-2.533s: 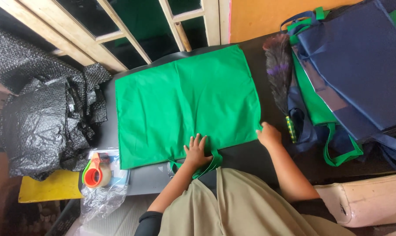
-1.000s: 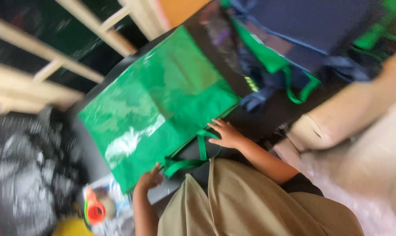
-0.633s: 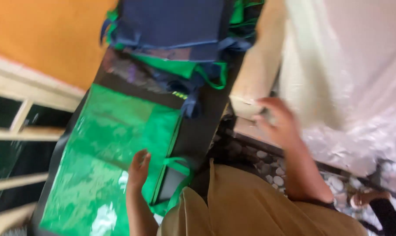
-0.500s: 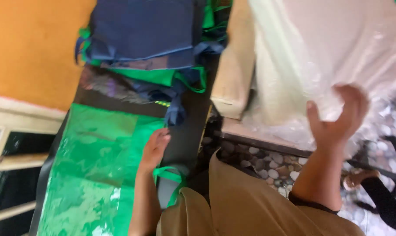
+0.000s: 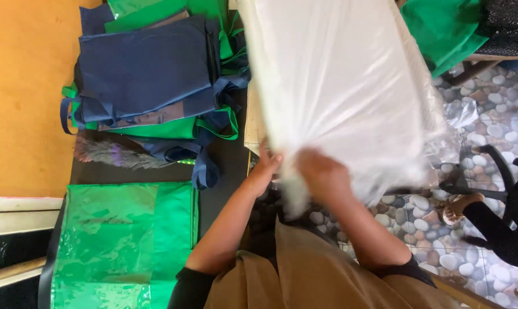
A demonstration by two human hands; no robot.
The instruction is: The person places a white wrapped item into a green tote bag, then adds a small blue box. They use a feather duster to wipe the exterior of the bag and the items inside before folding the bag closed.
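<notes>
A large bundle wrapped in clear white plastic (image 5: 339, 86) fills the upper middle of the view. My left hand (image 5: 266, 165) rests on its near left corner. My right hand (image 5: 322, 171), blurred, grips the gathered plastic at the bundle's near end. To the left, a flat green bag (image 5: 122, 240) lies on the dark table (image 5: 219, 183). Behind it sits a pile of navy and green bags (image 5: 150, 74).
An orange wall (image 5: 24, 97) borders the table on the left. The floor on the right is pebble-patterned (image 5: 487, 131). Another person's dark-clothed leg and sandalled foot (image 5: 470, 209) stand at the right. More green fabric (image 5: 442, 28) lies at the top right.
The view has swung from the green bag to the plastic bundle. Both my hands left the green bag; the right one was raised open half a second ago and now holds the plastic.
</notes>
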